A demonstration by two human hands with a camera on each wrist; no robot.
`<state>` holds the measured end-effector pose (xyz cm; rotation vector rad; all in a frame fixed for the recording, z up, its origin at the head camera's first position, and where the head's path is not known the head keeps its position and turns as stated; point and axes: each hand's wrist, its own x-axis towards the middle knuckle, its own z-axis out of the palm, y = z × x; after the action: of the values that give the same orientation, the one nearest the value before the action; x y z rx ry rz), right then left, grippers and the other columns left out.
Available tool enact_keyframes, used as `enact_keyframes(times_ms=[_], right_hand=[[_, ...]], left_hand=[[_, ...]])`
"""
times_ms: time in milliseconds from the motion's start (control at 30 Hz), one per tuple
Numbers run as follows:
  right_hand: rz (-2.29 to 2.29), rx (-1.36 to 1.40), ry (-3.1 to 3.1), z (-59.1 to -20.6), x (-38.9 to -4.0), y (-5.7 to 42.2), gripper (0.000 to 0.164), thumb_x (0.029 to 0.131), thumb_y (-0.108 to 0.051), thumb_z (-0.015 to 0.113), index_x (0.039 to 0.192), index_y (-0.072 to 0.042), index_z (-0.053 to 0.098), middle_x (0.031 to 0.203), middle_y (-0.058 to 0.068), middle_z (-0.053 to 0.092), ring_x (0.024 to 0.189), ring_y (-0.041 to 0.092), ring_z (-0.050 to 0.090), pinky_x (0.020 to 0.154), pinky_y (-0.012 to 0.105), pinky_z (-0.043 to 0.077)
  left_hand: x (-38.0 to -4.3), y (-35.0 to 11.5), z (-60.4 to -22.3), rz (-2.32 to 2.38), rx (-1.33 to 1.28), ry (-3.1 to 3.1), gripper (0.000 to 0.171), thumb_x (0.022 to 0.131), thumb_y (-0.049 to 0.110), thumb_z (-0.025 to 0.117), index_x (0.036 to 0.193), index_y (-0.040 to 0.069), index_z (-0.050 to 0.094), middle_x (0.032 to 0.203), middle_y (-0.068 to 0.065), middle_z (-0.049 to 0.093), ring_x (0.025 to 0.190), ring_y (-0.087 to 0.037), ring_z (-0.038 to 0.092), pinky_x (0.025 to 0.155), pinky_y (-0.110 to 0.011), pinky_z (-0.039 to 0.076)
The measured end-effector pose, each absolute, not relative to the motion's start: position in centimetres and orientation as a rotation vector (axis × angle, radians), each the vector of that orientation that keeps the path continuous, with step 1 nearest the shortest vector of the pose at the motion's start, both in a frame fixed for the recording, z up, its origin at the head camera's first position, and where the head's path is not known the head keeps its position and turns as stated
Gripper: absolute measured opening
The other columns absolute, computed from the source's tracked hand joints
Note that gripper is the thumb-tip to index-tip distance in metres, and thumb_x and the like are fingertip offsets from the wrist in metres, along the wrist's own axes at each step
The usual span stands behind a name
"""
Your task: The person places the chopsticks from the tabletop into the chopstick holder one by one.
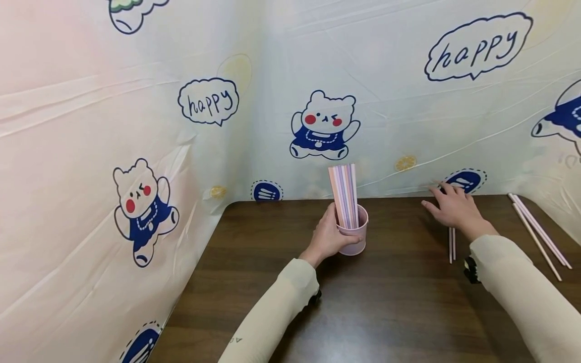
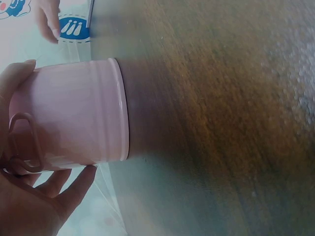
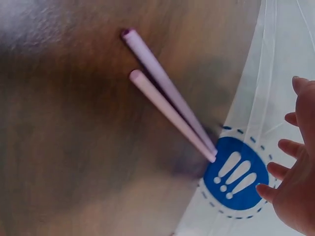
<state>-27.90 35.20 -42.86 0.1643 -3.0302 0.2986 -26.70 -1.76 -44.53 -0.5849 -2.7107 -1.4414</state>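
My left hand (image 1: 328, 234) grips a small pink cup (image 1: 356, 247) from its left side, thumb across the front. Several pink, purple and orange straws (image 1: 345, 196) stand in that cup, leaning slightly left. In the left wrist view, the cup (image 2: 69, 110) shows a small handle near the fingers, which curl round its wall. Further right, my right hand (image 1: 456, 209) hovers with spread fingers above two straws (image 1: 452, 244). The right wrist view has these as a purple straw (image 3: 162, 83) and a pink straw (image 3: 172, 115) lying almost parallel, apart from the fingers.
More straws (image 1: 542, 232) lie at the right end of the dark wooden table (image 1: 386, 307). Behind the table's back edge hangs a pale printed curtain (image 1: 386, 101) with bears and lettering; it also runs down the left side.
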Motion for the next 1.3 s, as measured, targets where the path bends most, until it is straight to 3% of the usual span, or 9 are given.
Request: enact_keyframes(times_ms=[500, 733, 867, 967, 1033, 1133, 1300], right_hand=[[0.485, -0.033, -3.074, -45.2, -26.7, 38.7, 0.078, 0.105, -0.049, 0.044, 0.146, 0.016, 0.03, 0.144, 0.047, 0.021, 0.124, 0.069, 0.025, 0.097, 0.08, 0.03], [0.791, -0.235, -2.924, -45.7, -26.3, 39.4, 0.067, 0.1, -0.028, 0.054, 0.124, 0.032, 0.039, 0.118, 0.053, 0.044, 0.106, 0.067, 0.046, 0.09, 0.068, 0.043], [1.08, -0.494, -2.798, -45.3, -25.8, 39.0, 0.062, 0.095, -0.023, 0.062, 0.125, 0.029, 0.045, 0.117, 0.048, 0.05, 0.108, 0.059, 0.048, 0.082, 0.052, 0.05], [1.245, -0.604, -2.7, -45.3, -25.6, 38.7, 0.053, 0.09, -0.018, 0.07, 0.118, 0.025, 0.057, 0.1, 0.033, 0.066, 0.099, 0.043, 0.059, 0.071, 0.03, 0.049], [1.358, -0.63, -2.644, -45.5, -25.5, 38.5, 0.044, 0.088, -0.014, 0.072, 0.111, 0.022, 0.063, 0.081, 0.017, 0.073, 0.082, 0.025, 0.067, 0.064, 0.021, 0.047], [1.52, -0.649, -2.575, -46.0, -25.7, 38.6, 0.034, 0.087, -0.009, 0.073, 0.106, 0.019, 0.067, 0.058, -0.002, 0.069, 0.057, 0.004, 0.066, 0.058, 0.018, 0.05], [1.526, -0.656, -2.596, -46.1, -25.9, 38.3, 0.021, 0.086, -0.007, 0.073, 0.093, 0.013, 0.074, 0.055, -0.007, 0.066, 0.053, 0.004, 0.065, 0.056, 0.023, 0.053]], left_hand=[[-26.5, -1.8, -44.5, -1.476, -0.589, -2.701, 0.105, 0.069, 0.033, 0.096, 0.152, 0.025, 0.033, 0.135, 0.006, 0.054, 0.116, -0.01, 0.059, 0.1, -0.039, 0.05], [-26.5, -1.8, -44.5, -1.466, -0.597, -2.703, 0.105, 0.069, 0.033, 0.095, 0.152, 0.025, 0.032, 0.136, 0.006, 0.054, 0.117, -0.01, 0.058, 0.1, -0.039, 0.05], [-26.5, -1.8, -44.5, -1.457, -0.593, -2.708, 0.105, 0.069, 0.034, 0.095, 0.152, 0.025, 0.032, 0.136, 0.005, 0.054, 0.117, -0.01, 0.058, 0.099, -0.04, 0.05], [-26.5, -1.7, -44.5, -1.45, -0.589, -2.715, 0.105, 0.07, 0.034, 0.095, 0.153, 0.025, 0.032, 0.136, 0.005, 0.053, 0.116, -0.01, 0.058, 0.099, -0.04, 0.05], [-26.5, -1.7, -44.6, -1.45, -0.589, -2.717, 0.105, 0.07, 0.034, 0.095, 0.153, 0.025, 0.032, 0.136, 0.006, 0.053, 0.116, -0.01, 0.058, 0.099, -0.04, 0.051], [-26.5, -1.7, -44.6, -1.447, -0.592, -2.716, 0.105, 0.07, 0.035, 0.095, 0.153, 0.025, 0.032, 0.135, 0.006, 0.053, 0.116, -0.01, 0.058, 0.098, -0.04, 0.051], [-26.5, -1.8, -44.6, -1.439, -0.601, -2.708, 0.104, 0.07, 0.035, 0.095, 0.152, 0.025, 0.032, 0.134, 0.006, 0.053, 0.115, -0.01, 0.059, 0.097, -0.04, 0.051]])
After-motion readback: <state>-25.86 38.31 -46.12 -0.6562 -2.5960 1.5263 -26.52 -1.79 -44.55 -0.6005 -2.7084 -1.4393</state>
